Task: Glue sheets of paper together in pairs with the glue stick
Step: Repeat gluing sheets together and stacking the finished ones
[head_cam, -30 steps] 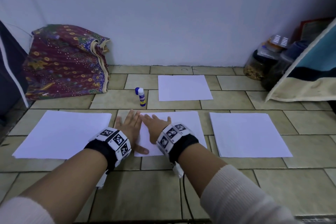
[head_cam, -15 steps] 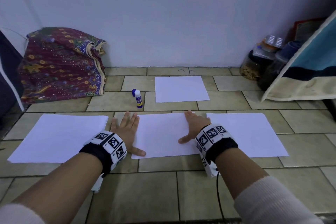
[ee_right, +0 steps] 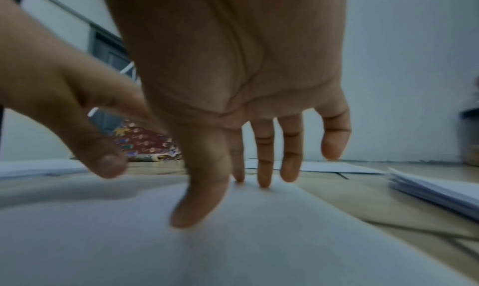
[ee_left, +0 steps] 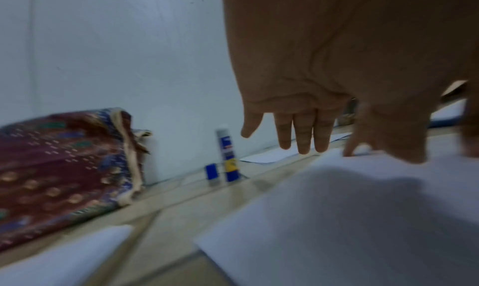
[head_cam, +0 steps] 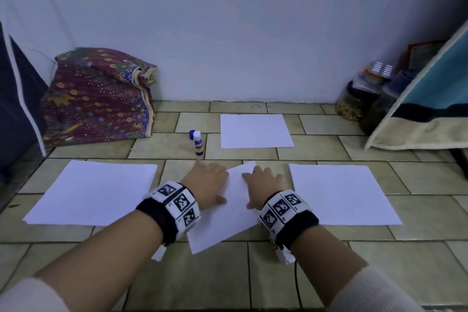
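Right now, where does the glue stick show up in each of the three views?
Head: glue stick upright on the tiles, above the left hand.
Left wrist: lower middle, its blue cap beside it.
Right wrist: not in view.
Shared landmark: the patterned cloth bundle.

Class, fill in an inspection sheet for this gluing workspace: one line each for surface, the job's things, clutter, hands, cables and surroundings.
Surface: tiled floor, beige, dark grout lines.
Job's things: middle sheet lies skewed under both hands; left paper stack; right paper stack; far sheet near the wall; glue stick upright, uncapped, its blue cap beside it.
Clutter: nothing seen among the papers.
Hands: left hand and right hand rest on the middle sheet, fingers straight.
Cables: black cable hangs from the right wristband.
Surroundings: patterned cloth bundle left by the wall; jars and towel right.
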The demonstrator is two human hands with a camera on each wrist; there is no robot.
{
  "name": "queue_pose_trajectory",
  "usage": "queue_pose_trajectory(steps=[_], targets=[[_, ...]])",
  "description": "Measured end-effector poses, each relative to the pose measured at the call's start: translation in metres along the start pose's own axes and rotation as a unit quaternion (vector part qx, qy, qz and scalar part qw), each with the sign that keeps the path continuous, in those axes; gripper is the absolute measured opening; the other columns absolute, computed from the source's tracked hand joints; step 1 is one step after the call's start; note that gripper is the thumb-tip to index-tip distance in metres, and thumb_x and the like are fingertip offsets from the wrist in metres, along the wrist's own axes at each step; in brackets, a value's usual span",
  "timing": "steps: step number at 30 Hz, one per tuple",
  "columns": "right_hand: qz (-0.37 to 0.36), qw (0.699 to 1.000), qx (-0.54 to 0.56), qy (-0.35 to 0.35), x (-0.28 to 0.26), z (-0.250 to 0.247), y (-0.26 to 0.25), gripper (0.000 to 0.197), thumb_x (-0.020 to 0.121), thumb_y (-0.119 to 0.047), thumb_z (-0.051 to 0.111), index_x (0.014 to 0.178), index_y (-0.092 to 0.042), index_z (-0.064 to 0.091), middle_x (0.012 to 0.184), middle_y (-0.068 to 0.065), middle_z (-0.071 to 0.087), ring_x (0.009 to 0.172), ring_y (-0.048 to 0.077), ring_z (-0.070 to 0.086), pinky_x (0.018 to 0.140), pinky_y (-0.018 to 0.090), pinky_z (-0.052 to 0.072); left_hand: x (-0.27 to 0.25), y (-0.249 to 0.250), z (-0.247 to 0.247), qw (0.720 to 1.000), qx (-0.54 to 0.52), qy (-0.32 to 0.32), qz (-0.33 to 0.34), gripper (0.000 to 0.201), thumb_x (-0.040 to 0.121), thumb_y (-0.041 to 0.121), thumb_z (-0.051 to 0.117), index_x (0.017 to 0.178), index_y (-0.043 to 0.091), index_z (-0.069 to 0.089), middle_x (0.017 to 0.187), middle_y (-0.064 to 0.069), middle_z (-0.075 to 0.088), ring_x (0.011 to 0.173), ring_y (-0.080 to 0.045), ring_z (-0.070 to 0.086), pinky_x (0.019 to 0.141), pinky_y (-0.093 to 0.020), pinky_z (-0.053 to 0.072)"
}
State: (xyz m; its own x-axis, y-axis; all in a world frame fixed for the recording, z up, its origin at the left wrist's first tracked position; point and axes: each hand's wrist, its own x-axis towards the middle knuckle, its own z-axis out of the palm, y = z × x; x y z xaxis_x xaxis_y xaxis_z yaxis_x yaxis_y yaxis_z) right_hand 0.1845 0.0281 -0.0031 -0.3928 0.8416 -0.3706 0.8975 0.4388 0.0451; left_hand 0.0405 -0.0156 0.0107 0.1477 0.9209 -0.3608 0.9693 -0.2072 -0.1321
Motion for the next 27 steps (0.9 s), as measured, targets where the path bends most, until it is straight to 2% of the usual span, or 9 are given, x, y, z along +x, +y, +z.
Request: queue_pose_trajectory(steps=[2, 4, 8, 11, 14, 19, 23, 26, 27], targets=[[0.012, 0.999, -0.008, 0.03, -0.004, -0.001, -0.009, 0.041, 0.091, -0.016, 0.052, 0.131, -0.013, 0.042, 0.133, 0.008, 0.04, 0.125, 0.028, 0.036, 0.098, 0.041, 0.033, -0.001, 0.017, 0.004, 1.0, -0.001, 0.003, 0.018, 0.052, 0.095, 0.043, 0.048, 0.136, 0.011, 0.04, 0.141, -0.007, 0.043, 0.129, -0.024, 0.04, 0.111, -0.045, 0.02], [0.022, 0.999, -0.011, 0.036, -0.006, 0.001, -0.018, 0.036, 0.092, -0.014, 0.046, 0.128, -0.011, 0.044, 0.13, 0.009, 0.044, 0.122, 0.029, 0.039, 0.096, 0.039, 0.034, -0.003, 0.022, 0.009, 1.0, 0.0, 0.009, 0.011, 0.042, 0.095, 0.039, 0.049, 0.125, 0.011, 0.046, 0.13, -0.008, 0.049, 0.118, -0.026, 0.048, 0.102, -0.038, 0.029], [0.011, 0.997, 0.069, 0.014, -0.006, 0.009, -0.04, 0.042, 0.094, -0.032, 0.051, 0.129, -0.011, 0.041, 0.131, 0.008, 0.04, 0.123, 0.03, 0.037, 0.093, 0.042, 0.04, -0.014, 0.012, 0.012, 0.999, -0.035, 0.019, -0.004, 0.028, 0.095, 0.026, 0.048, 0.12, 0.014, 0.051, 0.122, -0.006, 0.053, 0.107, -0.026, 0.055, 0.079, -0.029, 0.033], [-0.028, 0.994, 0.104, 0.0, -0.003, 0.009, -0.053, 0.056, 0.089, -0.038, 0.061, 0.131, -0.009, 0.038, 0.133, 0.008, 0.035, 0.126, 0.029, 0.032, 0.093, 0.042, 0.042, -0.016, 0.0, 0.019, 0.996, -0.074, 0.025, -0.034, 0.036, 0.09, 0.035, 0.058, 0.12, 0.016, 0.052, 0.122, -0.004, 0.053, 0.113, -0.023, 0.051, 0.085, -0.03, 0.036], [-0.067, 0.992, 0.102, -0.011, 0.001, 0.006, -0.056, 0.066, 0.082, -0.037, 0.07, 0.131, -0.008, 0.037, 0.134, 0.008, 0.035, 0.128, 0.028, 0.031, 0.094, 0.043, 0.044, -0.015, -0.011, 0.029, 0.991, -0.105, 0.031, -0.078, 0.071, 0.078, 0.05, 0.07, 0.132, 0.014, 0.041, 0.135, -0.002, 0.044, 0.127, -0.019, 0.038, 0.099, -0.032, 0.037], [-0.07, 0.994, 0.082, -0.016, 0.005, 0.002, -0.06, 0.067, 0.08, -0.03, 0.074, 0.131, -0.009, 0.035, 0.133, 0.007, 0.036, 0.126, 0.028, 0.033, 0.093, 0.043, 0.045, -0.013, -0.022, 0.039, 0.979, -0.142, -0.04, -0.144, 0.117, 0.074, 0.063, 0.066, 0.152, 0.003, 0.002, 0.161, -0.007, -0.001, 0.148, -0.02, -0.003, 0.117, -0.047, 0.018], [-0.044, 0.998, 0.045, -0.014, 0.007, -0.003, -0.073, 0.061, 0.089, -0.022, 0.061, 0.139, -0.007, 0.03, 0.141, 0.009, 0.033, 0.131, 0.029, 0.032, 0.104, 0.052, 0.035, -0.008, -0.027, 0.044, 0.976, -0.141, -0.073, -0.148, 0.117, 0.077, 0.062, 0.064, 0.152, 0.003, -0.005, 0.161, -0.008, -0.008, 0.148, -0.021, -0.013, 0.118, -0.052, 0.013], [-0.122, 0.99, 0.058, -0.033, 0.014, -0.009, -0.078, 0.072, 0.088, -0.014, 0.061, 0.148, -0.009, 0.019, 0.155, 0.007, 0.019, 0.142, 0.024, 0.021, 0.113, 0.055, 0.02, -0.007, -0.027, 0.043, 0.98, -0.124, -0.067, -0.139, 0.114, 0.078, 0.062, 0.063, 0.153, 0.007, -0.002, 0.161, -0.006, -0.004, 0.148, -0.022, -0.012, 0.117, -0.052, 0.016], [-0.146, 0.985, 0.076, -0.049, 0.016, -0.011, -0.075, 0.078, 0.086, -0.012, 0.065, 0.148, -0.011, 0.018, 0.155, 0.007, 0.023, 0.142, 0.023, 0.024, 0.114, 0.054, 0.019, -0.007, -0.027, 0.044, 0.981, -0.118, -0.066, -0.137, 0.115, 0.077, 0.065, 0.062, 0.153, 0.008, -0.003, 0.161, -0.006, -0.004, 0.148, -0.022, -0.011, 0.117, -0.052, 0.017]])
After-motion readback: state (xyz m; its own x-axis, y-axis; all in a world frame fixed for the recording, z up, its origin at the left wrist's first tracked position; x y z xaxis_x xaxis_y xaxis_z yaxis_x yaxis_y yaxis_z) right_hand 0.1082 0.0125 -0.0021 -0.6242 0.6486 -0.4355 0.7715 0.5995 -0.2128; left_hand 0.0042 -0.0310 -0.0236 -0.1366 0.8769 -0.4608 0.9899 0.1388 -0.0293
